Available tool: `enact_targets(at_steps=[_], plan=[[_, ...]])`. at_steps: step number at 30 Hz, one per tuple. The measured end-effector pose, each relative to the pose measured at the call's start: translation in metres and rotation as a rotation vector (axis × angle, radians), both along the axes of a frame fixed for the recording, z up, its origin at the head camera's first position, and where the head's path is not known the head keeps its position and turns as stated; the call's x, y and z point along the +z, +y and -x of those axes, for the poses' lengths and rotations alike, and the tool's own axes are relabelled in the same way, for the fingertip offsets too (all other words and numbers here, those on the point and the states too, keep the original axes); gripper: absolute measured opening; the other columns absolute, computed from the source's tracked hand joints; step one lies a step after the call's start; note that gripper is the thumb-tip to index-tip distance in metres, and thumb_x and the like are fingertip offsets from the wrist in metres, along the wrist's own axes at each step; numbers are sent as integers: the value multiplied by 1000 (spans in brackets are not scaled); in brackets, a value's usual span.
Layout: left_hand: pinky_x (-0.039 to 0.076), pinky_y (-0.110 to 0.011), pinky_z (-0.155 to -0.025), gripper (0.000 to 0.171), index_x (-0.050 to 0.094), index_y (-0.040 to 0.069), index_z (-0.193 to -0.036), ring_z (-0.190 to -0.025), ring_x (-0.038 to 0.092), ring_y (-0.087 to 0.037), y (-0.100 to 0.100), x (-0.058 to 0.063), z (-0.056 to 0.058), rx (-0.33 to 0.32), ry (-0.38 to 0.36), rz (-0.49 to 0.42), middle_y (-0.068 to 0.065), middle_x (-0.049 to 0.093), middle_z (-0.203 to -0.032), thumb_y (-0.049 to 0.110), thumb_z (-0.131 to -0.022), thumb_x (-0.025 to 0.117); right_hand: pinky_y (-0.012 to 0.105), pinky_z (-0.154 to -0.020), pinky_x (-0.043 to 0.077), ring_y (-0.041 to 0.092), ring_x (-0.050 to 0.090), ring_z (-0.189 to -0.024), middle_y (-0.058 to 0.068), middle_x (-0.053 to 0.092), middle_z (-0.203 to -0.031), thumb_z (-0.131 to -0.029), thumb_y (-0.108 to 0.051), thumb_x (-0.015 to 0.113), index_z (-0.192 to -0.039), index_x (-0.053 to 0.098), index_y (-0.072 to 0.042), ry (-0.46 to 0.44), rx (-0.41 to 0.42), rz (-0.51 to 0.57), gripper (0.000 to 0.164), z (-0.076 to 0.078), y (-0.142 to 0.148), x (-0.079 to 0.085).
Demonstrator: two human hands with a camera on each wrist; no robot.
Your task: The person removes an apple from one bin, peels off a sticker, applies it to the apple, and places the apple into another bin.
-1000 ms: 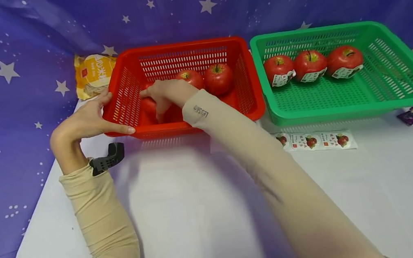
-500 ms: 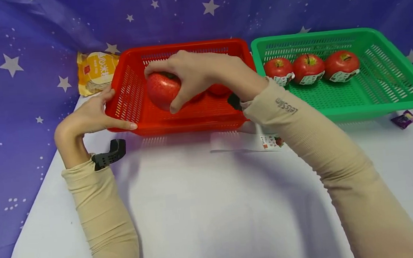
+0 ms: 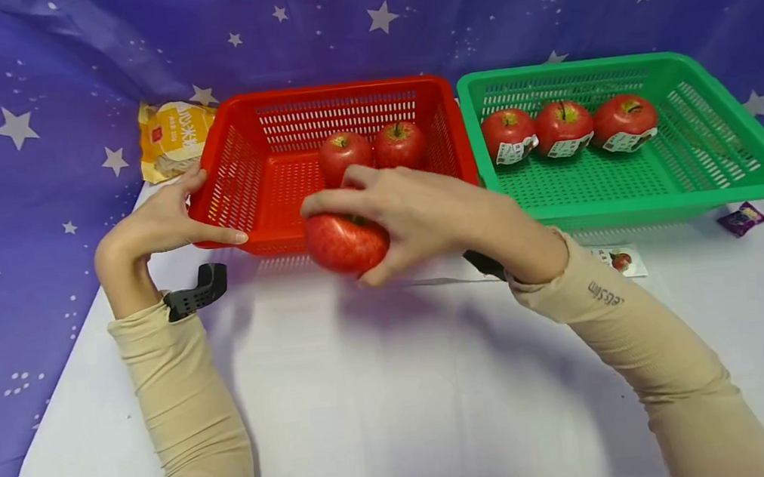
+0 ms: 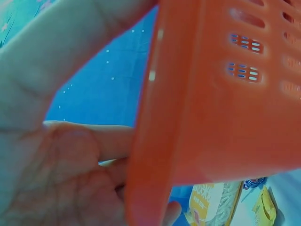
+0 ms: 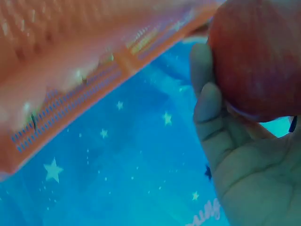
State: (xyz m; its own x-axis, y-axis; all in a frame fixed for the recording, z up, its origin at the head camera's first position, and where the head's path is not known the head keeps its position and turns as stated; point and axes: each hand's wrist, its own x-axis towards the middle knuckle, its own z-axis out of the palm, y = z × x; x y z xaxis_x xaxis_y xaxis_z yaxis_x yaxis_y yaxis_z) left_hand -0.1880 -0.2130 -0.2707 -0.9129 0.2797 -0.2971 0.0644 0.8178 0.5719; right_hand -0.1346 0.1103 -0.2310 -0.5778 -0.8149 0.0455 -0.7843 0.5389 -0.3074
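My right hand [image 3: 413, 209] grips a red apple [image 3: 344, 243] from above, just over the front rim of the red basket [image 3: 354, 235]. In the right wrist view, fingers and palm wrap around that apple [image 5: 258, 61]. At the basket's front left corner, my left hand [image 3: 155, 220] holds the rim, thumb along the front edge. The left wrist view has the fingers passing behind the red rim [image 4: 155, 117]. Two more apples, one at the middle [image 3: 345, 154] and one beside it [image 3: 399, 144], sit inside the red basket.
A green basket [image 3: 652, 203] stands to the right, with three labelled apples [image 3: 563, 129] in a row. A strip of stickers [image 3: 619, 259] lies in front of it, near a small purple packet [image 3: 742, 219]. Behind my left hand is a yellow food bag [image 3: 175, 139].
My right hand has lifted an apple out of the red basket and brought it forward and right over the front rim. My left hand has stayed at the basket corner.
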Motion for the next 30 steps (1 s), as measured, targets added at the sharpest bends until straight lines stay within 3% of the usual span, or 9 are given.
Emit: enact_targets(at_steps=[4,12,16,26,30], plan=[[38,-59,-101,112,4,5,-154,-133,28,-38,-1,-3,0,-12,19,-13,-8,-5,-163,36,-78,79,33,-75,53,17,61,-83,6,53,-110,-69,-45,78,-136,49,-32,-2,0,32,74,-21,13,-29],[26,-66,-107,111,3,5,-154,-146,10,-41,-3,-6,-4,-38,27,42,-8,-7,-162,39,-78,77,38,-77,52,18,60,-90,4,54,-115,-63,-46,84,-137,48,-33,-55,-143,-45,84,-43,49,-74],[26,-66,-107,110,9,2,-153,-146,11,-42,-1,-1,-6,-39,46,91,-13,-1,-162,43,-78,77,40,-78,54,21,61,-92,6,54,-117,-62,-45,86,-140,46,-31,-117,-182,-47,88,-47,58,-86],[24,-67,-107,107,11,0,-153,-146,10,-43,1,1,-8,-33,55,104,-17,4,-162,42,-78,77,46,-86,53,28,60,-102,9,52,-125,-61,-52,86,-143,44,-25,-117,-247,-36,96,-48,64,-106],[20,-63,-111,103,15,3,-153,-147,12,-41,20,13,-22,-111,160,115,-16,10,-161,38,-79,77,48,-93,50,26,54,-117,7,47,-135,-62,-45,89,-149,33,-24,-219,-255,54,105,-50,77,-110]])
